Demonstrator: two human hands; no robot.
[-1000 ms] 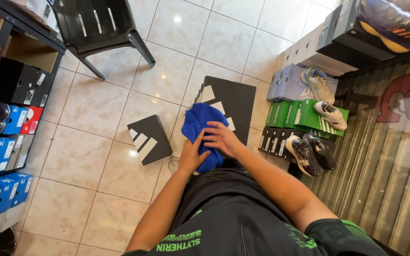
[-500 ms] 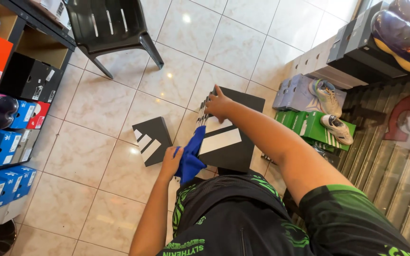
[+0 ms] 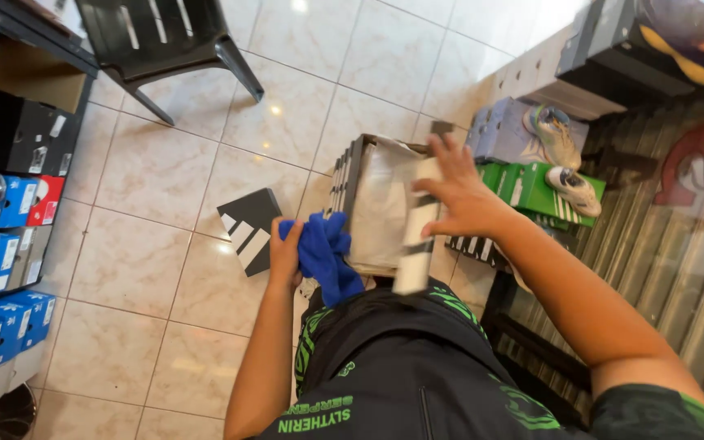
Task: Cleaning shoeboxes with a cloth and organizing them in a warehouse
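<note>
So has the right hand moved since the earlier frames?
Yes. The right hand has left the blue cloth and gone up toward the green boxes, lifting the box lid.

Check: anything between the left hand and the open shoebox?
Only the blue cloth, which the left hand holds bunched against the front of the shoebox. The right hand has the lid tipped up. Inside, only white paper shows.
</note>
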